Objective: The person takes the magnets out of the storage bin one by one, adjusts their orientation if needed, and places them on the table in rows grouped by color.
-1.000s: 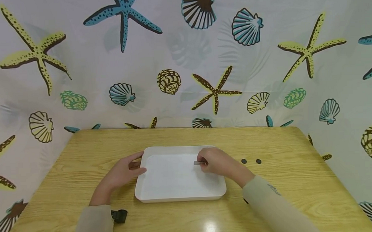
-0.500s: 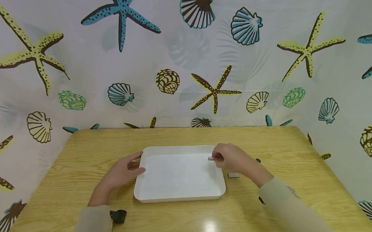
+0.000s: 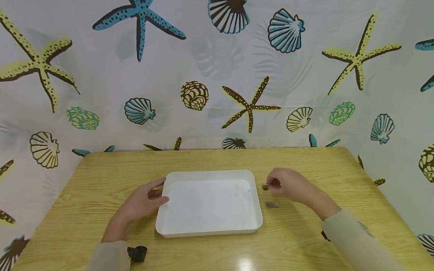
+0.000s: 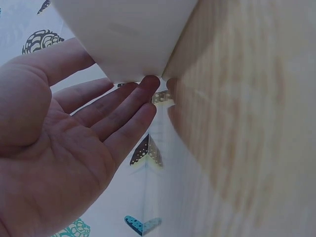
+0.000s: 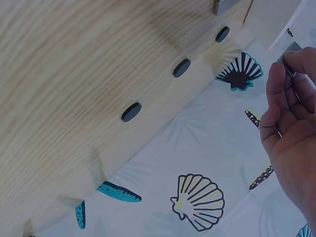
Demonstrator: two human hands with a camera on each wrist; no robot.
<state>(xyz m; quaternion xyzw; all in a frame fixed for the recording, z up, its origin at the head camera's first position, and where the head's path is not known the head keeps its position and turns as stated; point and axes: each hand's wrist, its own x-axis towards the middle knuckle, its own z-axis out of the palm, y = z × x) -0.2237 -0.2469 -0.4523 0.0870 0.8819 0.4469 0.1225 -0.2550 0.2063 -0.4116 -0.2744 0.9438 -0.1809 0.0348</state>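
Observation:
My left hand [image 3: 144, 202] rests at the left side of a white shallow tray [image 3: 208, 205]. Its fingers lie fairly straight against the tray's outer corner in the left wrist view, with the thumb at the rim in the head view. Just beyond the tray's right side, my right hand [image 3: 287, 183] pinches a small flat grey metal-looking piece [image 5: 290, 53] between thumb and fingertips, above the table. A similar grey rectangular piece [image 3: 272, 204] lies on the table below that hand. Dark round discs, a near one [image 5: 222, 34], a middle one [image 5: 181, 67] and a far one [image 5: 131, 112], lie in a row.
The wooden table [image 3: 207, 255] ends at a patterned curtain [image 3: 202, 124] printed with starfish and shells. In the head view, the right hand and forearm cover part of the disc row. A dark strap-like item [image 3: 137, 254] shows by the left sleeve.
My right hand has moved right with the grey piece, from over the tray to beside it. The grey piece on the table has come into view. My left hand stays at the tray.

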